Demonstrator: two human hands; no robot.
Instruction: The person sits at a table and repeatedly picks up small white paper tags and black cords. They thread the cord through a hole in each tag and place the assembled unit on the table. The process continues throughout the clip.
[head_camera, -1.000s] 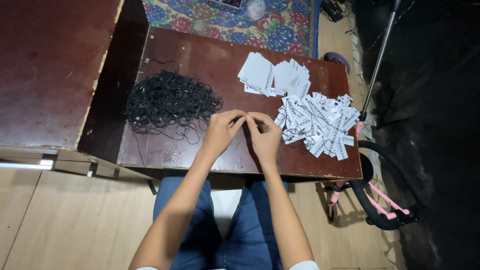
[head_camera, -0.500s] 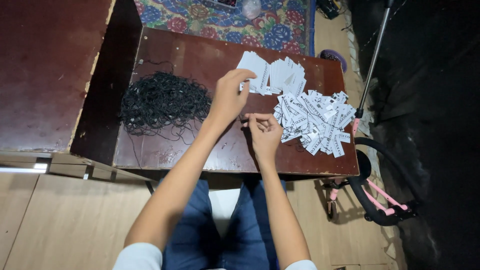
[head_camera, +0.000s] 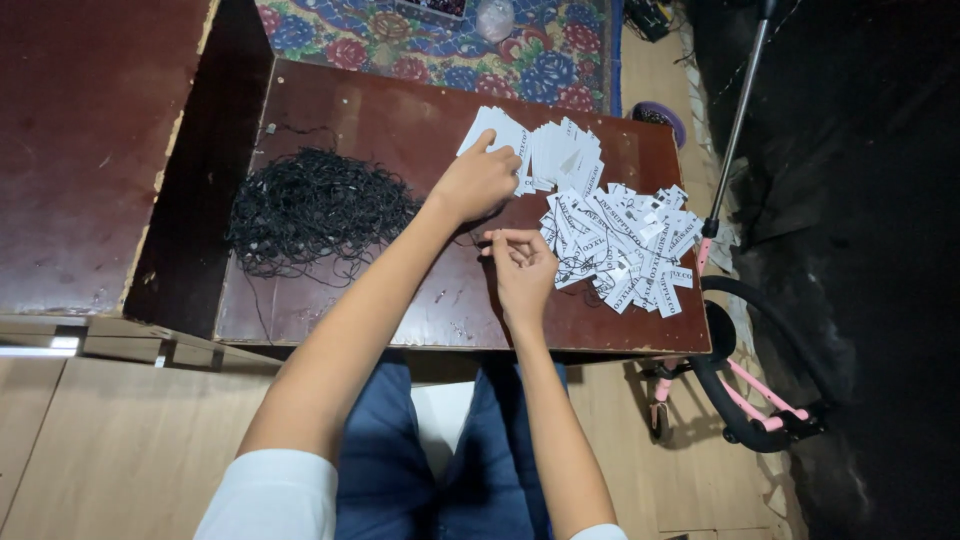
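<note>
Reaching across the dark reddish-brown wooden table (head_camera: 380, 120) with the left hand (head_camera: 478, 182), fingertips pressing down on the neat stack of white rectangular paper tags (head_camera: 545, 150), nothing clamped between them. Hovering just beside the loose heap of white printed paper tags (head_camera: 625, 245) with the right hand (head_camera: 522, 268), fingers curled together, contents too small to tell. Lying apart to the left, the tangled pile of thin black cords (head_camera: 315, 210).

A neat stack of white rectangular paper tags (head_camera: 545, 150) lies at the far edge of a dark brown wooden table, one tag under a fingertip. Just right of it, a loose heap of white tags with black print (head_camera: 620, 245) spreads. A tangled pile of thin black strings (head_camera: 315, 208) lies left.
</note>
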